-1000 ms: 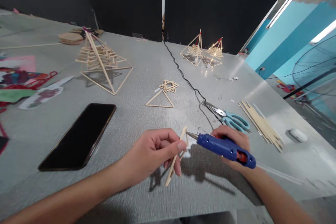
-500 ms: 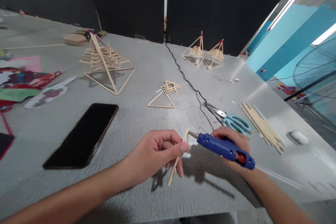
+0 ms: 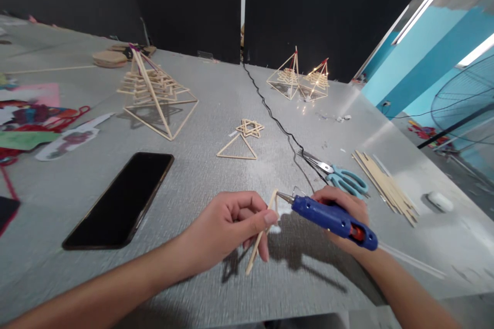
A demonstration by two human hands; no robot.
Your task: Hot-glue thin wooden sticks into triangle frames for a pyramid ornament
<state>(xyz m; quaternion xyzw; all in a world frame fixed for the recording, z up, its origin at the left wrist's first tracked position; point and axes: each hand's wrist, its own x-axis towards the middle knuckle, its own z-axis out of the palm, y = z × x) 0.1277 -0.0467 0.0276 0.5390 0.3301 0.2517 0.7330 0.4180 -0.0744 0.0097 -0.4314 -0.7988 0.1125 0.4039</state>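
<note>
A left hand [image 3: 227, 226] is pinching a slim wooden frame piece [image 3: 257, 249] between thumb and fingers, closed firmly about its middle, while a right hand [image 3: 347, 199] is wrapping around the body of a blue glue gun [image 3: 324, 217]; whether a finger is squeezing the trigger is impossible to tell. The frame piece is lying just left of the gun's nozzle, its long axis slanting from a near lower end up to a far upper end, where the metal tip is pointing in from the right, at or almost at the wood; contact is unclear. The left hand is gripping below that end, leaving it exposed, and is the nearer of the two to the wood. Beyond the gun, scissors [image 3: 327, 168] are resting close by, with loose wooden sticks [image 3: 384, 185] lying to its far right. A wooden triangle [image 3: 237, 157] and a small star [image 3: 244, 129] are sitting to its far left, and a phone [image 3: 119, 200] is lying well to its left on the gray table [image 3: 193, 175].
</note>
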